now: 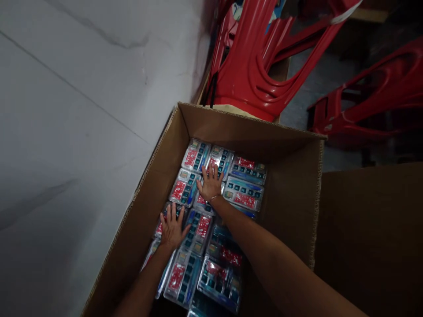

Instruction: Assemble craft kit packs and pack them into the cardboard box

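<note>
Inside a deep cardboard box (284, 176) lie several clear plastic packs (185, 187), each with a red patch, a row of dark teal squares and a blue strip. My left hand (172, 229) rests spread on packs near the box's left wall. Farther in, my right hand (210, 185) lies with fingers apart across packs in the middle, a thin band at its wrist. Neither hand grips anything. Some packs at the near end, such as one tilted pack (218, 284), sit unevenly over others. My forearms cover part of the contents.
A pale wall with grey veins (82, 88) runs along the box's left side. Red plastic stools (244, 66) stand beyond the far edge, and another red stool (370, 101) is at the right. A dark brown cardboard surface (370, 229) lies right of the box.
</note>
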`<action>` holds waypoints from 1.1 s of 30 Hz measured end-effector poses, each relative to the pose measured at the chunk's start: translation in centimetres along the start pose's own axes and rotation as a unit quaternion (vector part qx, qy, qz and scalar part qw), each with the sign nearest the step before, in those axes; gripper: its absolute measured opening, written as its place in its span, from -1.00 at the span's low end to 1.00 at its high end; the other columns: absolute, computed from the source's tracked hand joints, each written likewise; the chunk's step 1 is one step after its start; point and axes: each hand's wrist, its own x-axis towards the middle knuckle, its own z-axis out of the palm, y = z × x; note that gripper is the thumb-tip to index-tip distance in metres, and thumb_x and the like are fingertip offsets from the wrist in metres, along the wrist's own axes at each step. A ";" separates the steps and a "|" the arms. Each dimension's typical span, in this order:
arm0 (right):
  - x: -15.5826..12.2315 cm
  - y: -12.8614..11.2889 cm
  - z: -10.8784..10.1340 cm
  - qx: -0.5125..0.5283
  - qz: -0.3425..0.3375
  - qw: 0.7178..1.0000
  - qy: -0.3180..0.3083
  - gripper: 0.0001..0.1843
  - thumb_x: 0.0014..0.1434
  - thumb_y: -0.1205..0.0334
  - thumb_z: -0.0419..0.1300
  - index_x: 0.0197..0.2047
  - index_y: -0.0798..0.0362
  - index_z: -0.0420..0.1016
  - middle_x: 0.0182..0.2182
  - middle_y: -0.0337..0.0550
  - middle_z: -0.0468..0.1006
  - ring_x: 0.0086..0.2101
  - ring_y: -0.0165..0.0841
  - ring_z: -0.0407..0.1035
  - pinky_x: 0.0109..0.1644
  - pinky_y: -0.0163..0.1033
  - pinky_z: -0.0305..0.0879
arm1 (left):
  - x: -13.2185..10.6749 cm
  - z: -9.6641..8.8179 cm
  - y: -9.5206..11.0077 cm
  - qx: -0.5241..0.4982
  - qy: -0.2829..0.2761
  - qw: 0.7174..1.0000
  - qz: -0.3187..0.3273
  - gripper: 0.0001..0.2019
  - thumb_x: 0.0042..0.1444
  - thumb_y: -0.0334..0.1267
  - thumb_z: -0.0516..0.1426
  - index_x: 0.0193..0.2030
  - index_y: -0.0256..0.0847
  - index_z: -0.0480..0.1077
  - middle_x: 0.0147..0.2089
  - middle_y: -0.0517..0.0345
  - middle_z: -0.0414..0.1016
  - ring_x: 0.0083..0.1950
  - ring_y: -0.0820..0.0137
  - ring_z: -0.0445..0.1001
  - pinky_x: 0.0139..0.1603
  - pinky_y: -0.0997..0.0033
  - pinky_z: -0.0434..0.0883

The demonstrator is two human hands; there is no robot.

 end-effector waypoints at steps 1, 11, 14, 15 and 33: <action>0.0 0.0 0.0 0.001 0.002 1.000 0.001 -0.32 0.26 -0.04 -0.02 0.35 0.06 -0.01 0.34 0.11 -0.12 0.31 0.01 -0.37 0.25 0.25 -0.32 | 0.0 0.1 -0.1 0.002 0.003 1.000 -0.002 -0.37 0.15 0.01 0.04 0.30 -0.25 0.13 0.39 -0.36 -0.11 0.39 -0.14 -0.09 0.23 -0.33 -0.03; 0.1 -0.1 0.1 -0.002 0.005 1.000 -0.008 -0.32 0.27 -0.06 -0.06 0.36 0.04 -0.04 0.36 0.08 -0.17 0.31 -0.02 -0.42 0.25 0.26 -0.33 | 0.9 0.8 0.1 -0.008 0.037 0.999 -0.024 -0.30 0.14 0.10 -0.01 0.30 -0.34 0.11 0.39 -0.36 -0.10 0.39 -0.15 -0.13 0.24 -0.35 -0.09; 0.1 -0.4 -0.3 0.002 0.017 0.999 -0.045 -0.32 0.28 -0.07 -0.09 0.37 0.04 -0.07 0.36 0.06 -0.21 0.32 -0.02 -0.43 0.26 0.25 -0.34 | 1.1 0.6 0.0 -0.009 0.016 1.000 -0.021 -0.27 0.13 0.13 -0.02 0.32 -0.34 0.08 0.40 -0.36 -0.13 0.40 -0.13 -0.13 0.24 -0.32 -0.06; 0.2 -0.5 -0.6 0.003 0.020 0.998 -0.062 -0.32 0.29 -0.07 -0.10 0.37 0.04 -0.08 0.37 0.06 -0.22 0.32 -0.02 -0.43 0.26 0.25 -0.34 | 1.1 0.5 0.0 -0.009 0.012 1.000 -0.020 -0.26 0.13 0.14 -0.02 0.32 -0.34 0.07 0.40 -0.36 -0.13 0.40 -0.13 -0.14 0.25 -0.31 -0.06; -31.5 -3.5 -27.2 0.170 0.088 0.974 0.119 -0.70 0.23 0.32 -0.07 -0.09 0.05 0.43 -0.18 -0.08 0.50 -0.11 -0.31 0.34 0.00 -0.19 0.26 | -18.4 -12.7 0.3 -0.089 0.097 0.986 0.104 -0.43 0.20 -0.05 -0.15 0.21 -0.39 0.25 0.23 -0.43 0.23 0.29 -0.13 0.16 0.08 -0.27 0.25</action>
